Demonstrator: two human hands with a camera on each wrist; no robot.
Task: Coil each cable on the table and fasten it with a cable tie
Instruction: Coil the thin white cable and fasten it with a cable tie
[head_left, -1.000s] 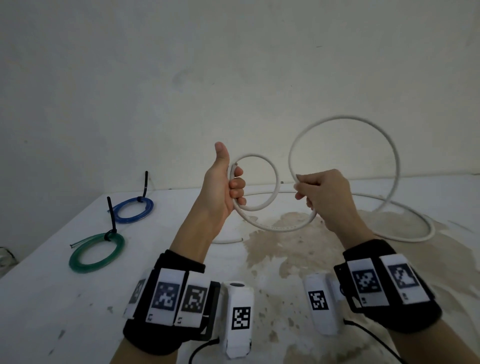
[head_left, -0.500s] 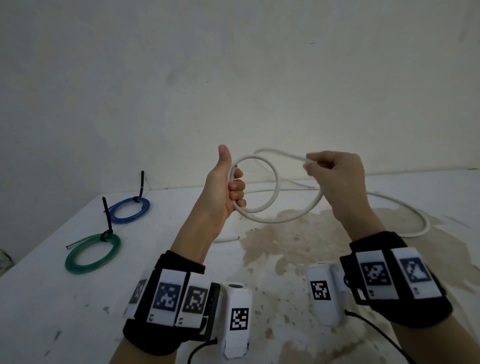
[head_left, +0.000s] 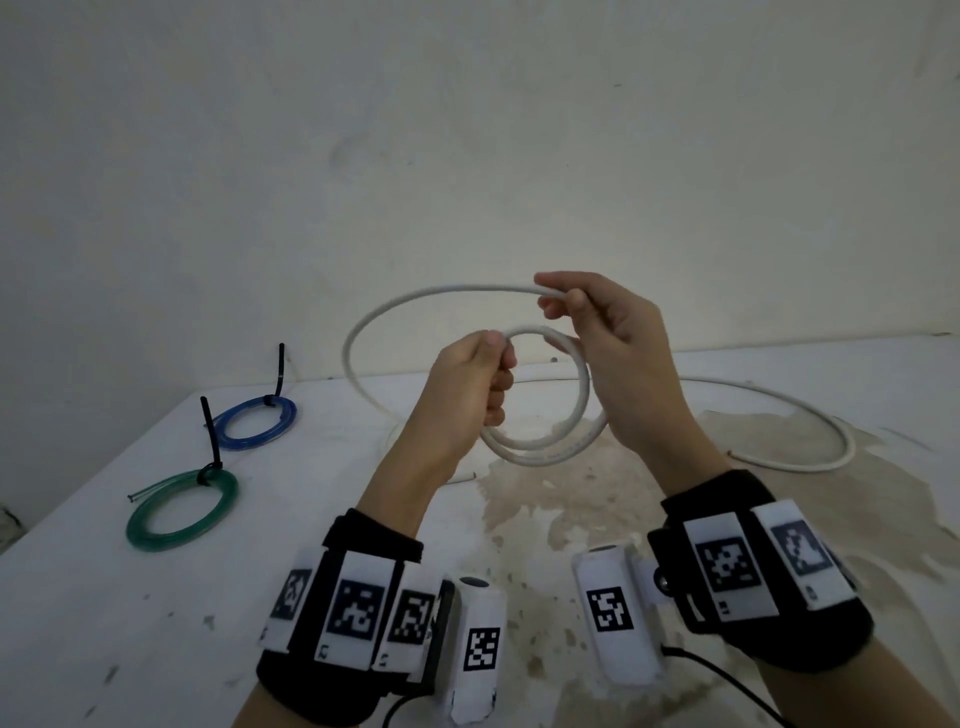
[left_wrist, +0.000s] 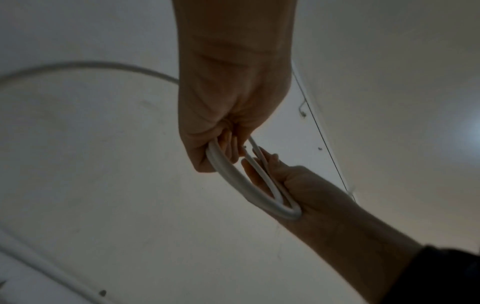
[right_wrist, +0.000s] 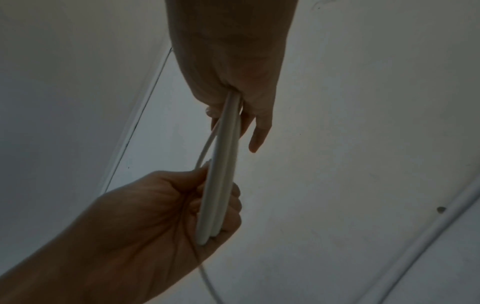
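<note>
From the head view, the left hand (head_left: 470, 387) is closed in a fist round the white cable (head_left: 550, 447), gripping two small stacked loops held above the worktop (head_left: 311, 545). The right hand (head_left: 618, 358) pinches a further stretch of the same cable between thumb and fingers, at the top of a wider arc that sweeps out leftward. The wrist views show what the head view hides: the left wrist view sees the loops edge-on, running from the left hand's curled fingers to the right palm; the right wrist view shows two strands lying side by side, pressed in the left hand. The coil stands roughly upright, facing the person. The cable's loose remainder curves across the stained worktop to the right. Well to the left lie a green coil (head_left: 182, 512) and a blue coil (head_left: 257, 422), each bound with an upright black tie (head_left: 210, 441).
</note>
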